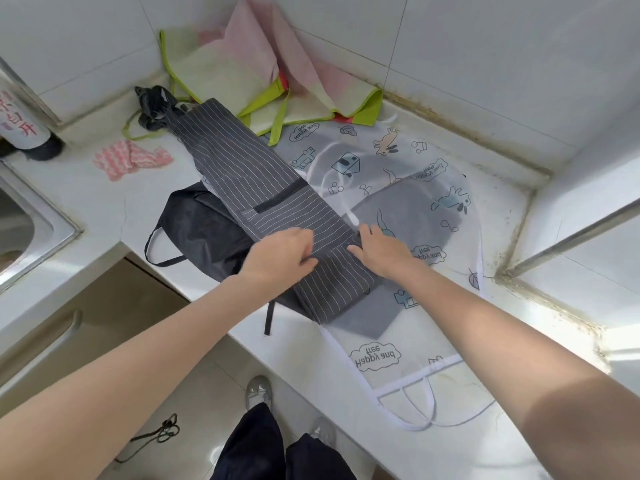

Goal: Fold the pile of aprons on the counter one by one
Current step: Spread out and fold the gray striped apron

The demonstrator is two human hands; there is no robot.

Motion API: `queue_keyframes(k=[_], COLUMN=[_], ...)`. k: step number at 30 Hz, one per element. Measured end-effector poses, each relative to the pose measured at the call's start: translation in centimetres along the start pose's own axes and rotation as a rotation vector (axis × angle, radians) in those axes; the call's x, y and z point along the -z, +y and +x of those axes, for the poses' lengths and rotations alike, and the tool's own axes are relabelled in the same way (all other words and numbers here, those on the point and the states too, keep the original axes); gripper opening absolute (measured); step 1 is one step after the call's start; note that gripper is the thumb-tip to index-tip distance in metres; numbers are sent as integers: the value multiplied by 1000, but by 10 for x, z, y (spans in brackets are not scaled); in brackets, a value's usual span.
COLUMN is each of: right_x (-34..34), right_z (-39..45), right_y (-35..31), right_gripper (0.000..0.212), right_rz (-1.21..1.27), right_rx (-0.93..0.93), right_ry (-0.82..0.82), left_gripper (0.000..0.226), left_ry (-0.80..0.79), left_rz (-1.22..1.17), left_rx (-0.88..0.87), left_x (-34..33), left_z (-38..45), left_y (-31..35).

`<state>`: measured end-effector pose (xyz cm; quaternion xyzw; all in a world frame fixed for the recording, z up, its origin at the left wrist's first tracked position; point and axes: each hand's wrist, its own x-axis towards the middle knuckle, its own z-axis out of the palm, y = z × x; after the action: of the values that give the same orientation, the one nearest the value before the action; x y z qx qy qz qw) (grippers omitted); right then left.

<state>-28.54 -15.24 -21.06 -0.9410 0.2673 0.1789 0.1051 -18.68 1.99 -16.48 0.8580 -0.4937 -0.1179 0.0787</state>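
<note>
A grey striped apron [242, 168] lies as a long folded strip across the white counter [114, 209], running from the back left toward me. My left hand [280, 254] grips its near part, fingers curled into the cloth. Close beside it, my right hand [381, 252] lies on the apron's right edge with fingers bent over the fabric. Under it lie a black apron [197, 226] on the left and a translucent apron with cartoon prints [415, 161] on the right. A pink and green apron [242, 64] is heaped in the back corner.
A pink striped cloth [130, 161] lies at the left, near a dark bottle [24, 129] and the edge of a steel sink [45, 230]. Tiled walls close the back and right. A dark cord [159, 434] lies on the floor by my shoes.
</note>
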Motion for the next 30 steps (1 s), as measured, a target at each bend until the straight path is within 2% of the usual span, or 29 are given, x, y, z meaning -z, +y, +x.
queue_keyframes(k=[1, 3, 5, 7, 10, 12, 15, 17, 18, 20, 22, 24, 25, 27, 29, 30], right_x=[2, 5, 5, 0, -9, -7, -7, -4, -1, 8, 24, 37, 40, 39, 33, 30], right_z=[0, -4, -8, -10, -17, -19, -14, -12, -12, -8, 0, 9, 14, 21, 28, 31], right_y=[0, 4, 13, 25, 40, 44, 38, 31, 27, 21, 18, 16, 15, 12, 5, 2], right_gripper=[45, 42, 58, 75, 96, 100, 94, 88, 84, 75, 56, 33, 26, 25, 30, 31], right_rz=[-16, -79, -225, -360, -442, -458, -420, -376, -334, -41, 271, 444, 517, 684, 800, 772], right_rx=[24, 107, 336, 537, 574, 521, 466, 455, 453, 379, 242, 128, 76, -7, -25, -16], right_ry=[25, 131, 303, 345, 115, -36, -90, -66, -51, -54, -92, -97, -106, -108, -70, -37], left_gripper=[13, 20, 26, 33, 47, 52, 57, 64, 68, 74, 76, 68, 59, 44, 38, 35], left_ry=[-58, -241, -298, -275, -286, -320, -388, -382, -364, -332, -293, -241, -209, -185, -263, -306], left_rz=[18, 101, 152, 203, 293, 242, 136, 132, 139, 139, 104, -2, -90, -283, -599, -803], left_rx=[-121, -223, -230, -274, -324, -309, -285, -276, -272, -255, -237, -174, -114, 44, 227, 327], left_x=[-6, -23, -35, -41, -44, -40, -32, -30, -31, -33, -37, -36, -34, -29, -26, -24], left_z=[3, 10, 11, 7, 1, 0, -1, -2, -3, -6, -9, -11, -11, -6, 1, 3], left_y=[2, -1, -8, -13, -20, -23, -24, -23, -23, -22, -22, -21, -23, -31, -46, -49])
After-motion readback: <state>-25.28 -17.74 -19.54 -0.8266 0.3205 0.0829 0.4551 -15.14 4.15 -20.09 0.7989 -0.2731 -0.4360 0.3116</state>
